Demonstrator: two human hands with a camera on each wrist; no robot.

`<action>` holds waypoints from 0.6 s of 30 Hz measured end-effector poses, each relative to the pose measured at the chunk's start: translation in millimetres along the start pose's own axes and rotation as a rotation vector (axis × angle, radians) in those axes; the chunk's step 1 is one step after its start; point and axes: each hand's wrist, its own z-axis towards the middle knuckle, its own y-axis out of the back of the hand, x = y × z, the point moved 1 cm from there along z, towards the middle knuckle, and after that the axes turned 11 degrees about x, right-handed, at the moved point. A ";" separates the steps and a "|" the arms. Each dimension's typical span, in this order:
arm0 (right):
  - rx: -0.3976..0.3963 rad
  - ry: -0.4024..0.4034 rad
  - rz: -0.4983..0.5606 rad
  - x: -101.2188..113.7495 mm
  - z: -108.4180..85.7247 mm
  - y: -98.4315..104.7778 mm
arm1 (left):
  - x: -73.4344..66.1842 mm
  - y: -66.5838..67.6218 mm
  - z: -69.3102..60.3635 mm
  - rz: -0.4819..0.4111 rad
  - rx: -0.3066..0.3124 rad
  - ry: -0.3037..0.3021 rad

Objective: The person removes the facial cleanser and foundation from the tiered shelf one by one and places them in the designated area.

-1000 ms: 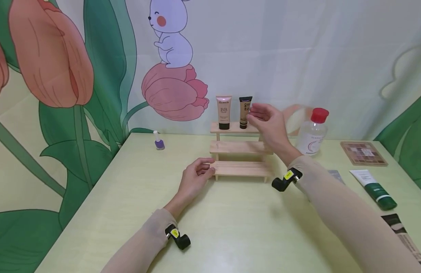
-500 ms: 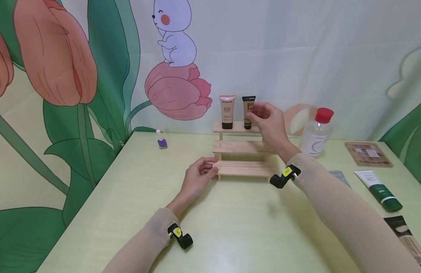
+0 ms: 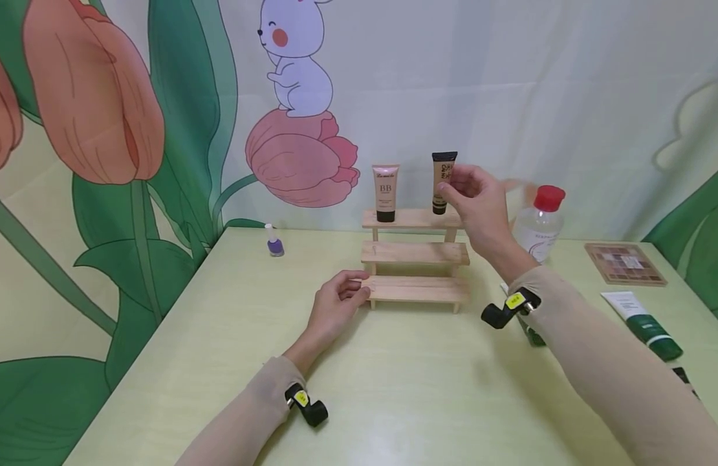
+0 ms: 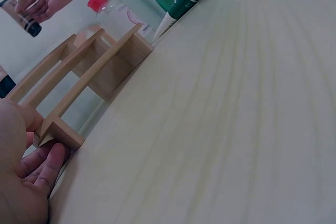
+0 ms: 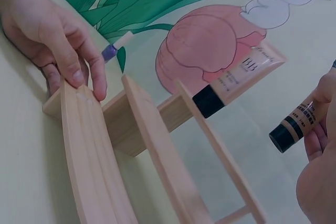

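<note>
A cloth backdrop (image 3: 464,77) printed with tulips and a white rabbit hung behind a pale yellow table (image 3: 388,395). In front of it we found the tan tube (image 3: 440,173) upright in the air, clear of the top shelf near its right end, its dark cap downward. The right hand (image 3: 481,204) pinched it from the side, thumb on the near face. We judged it light and soft-walled, with a stiffer cap; its smooth skin might slip, so a gentle hold at mid-body seemed best, since a hard squeeze could dent it. Breakage seemed unlikely.

Below it stood the three-step wooden rack (image 3: 415,252), probably light enough to shift if knocked. The left hand (image 3: 334,304) gripped the left end of its lowest step. On the top step the pink BB tube (image 3: 385,193) stood upright, its narrow base looking easy to tip. We saw the red-capped bottle (image 3: 538,230) just beyond the right wrist, partly covered by it, the closest obstacle on that side.

Farther right lay the palette (image 3: 625,264) and the green-and-white tube (image 3: 643,325); another tube (image 3: 532,333) was mostly hidden by the right forearm. The purple nail polish (image 3: 274,243) stood well apart, left of the rack.
</note>
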 end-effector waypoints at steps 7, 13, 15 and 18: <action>-0.054 -0.004 -0.081 21.9 -18.6 18.8 | -0.3 0.2 0.4 0.009 -0.001 0.003; -0.109 0.025 0.023 35.6 -41.3 40.9 | 1.2 0.7 1.0 0.015 -0.003 -0.002; -0.117 0.037 0.069 38.5 -49.9 49.4 | 1.5 0.4 0.3 0.014 -0.006 -0.003; -0.141 0.046 0.122 41.8 -65.0 64.3 | 2.1 -0.6 0.6 0.007 0.000 -0.009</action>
